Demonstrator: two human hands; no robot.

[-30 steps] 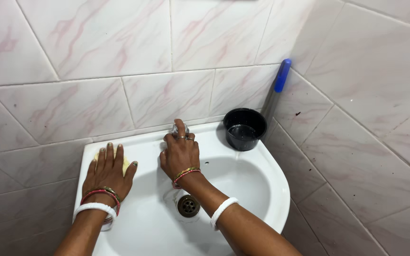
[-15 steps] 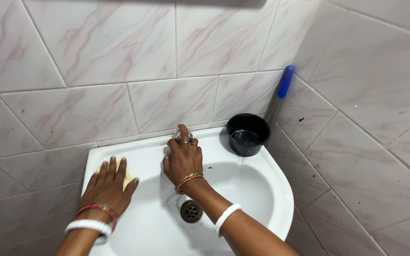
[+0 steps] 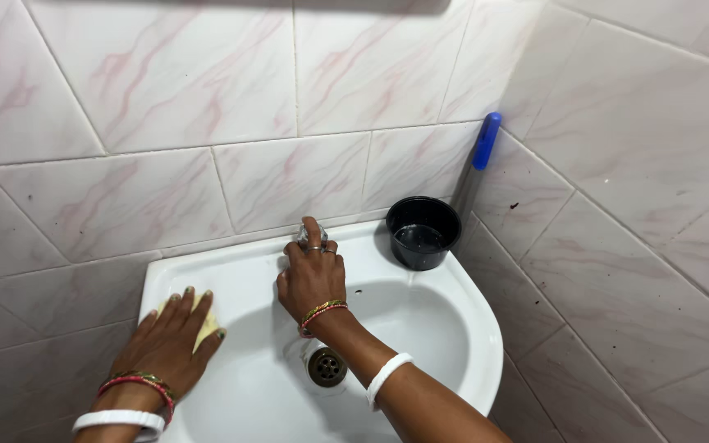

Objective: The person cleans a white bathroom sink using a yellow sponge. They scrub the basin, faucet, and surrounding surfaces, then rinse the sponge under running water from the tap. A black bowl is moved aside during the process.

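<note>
Fig.: White corner basin (image 3: 453,328) set into pink-veined tiled walls (image 3: 166,189), far & right. Right hand (image 3: 312,275) w/ grip closed round the small metal tap knob (image 3: 308,233) at the basin's far rim, centre. Left hand (image 3: 170,340) lies flat, fingers spread, pressing a yellow sponge (image 3: 207,324) on the left rim; grip wide, palm down. Black bowl (image 3: 423,231) sits on the far-right rim, a blue-capped handle (image 3: 479,156) leaning in the corner behind it. Drain (image 3: 327,366) near centre. Technique: keep the sponge flat, press evenly, work along the rim. Room: open bowl between the hands; tight at the wall & near the black bowl.
</note>
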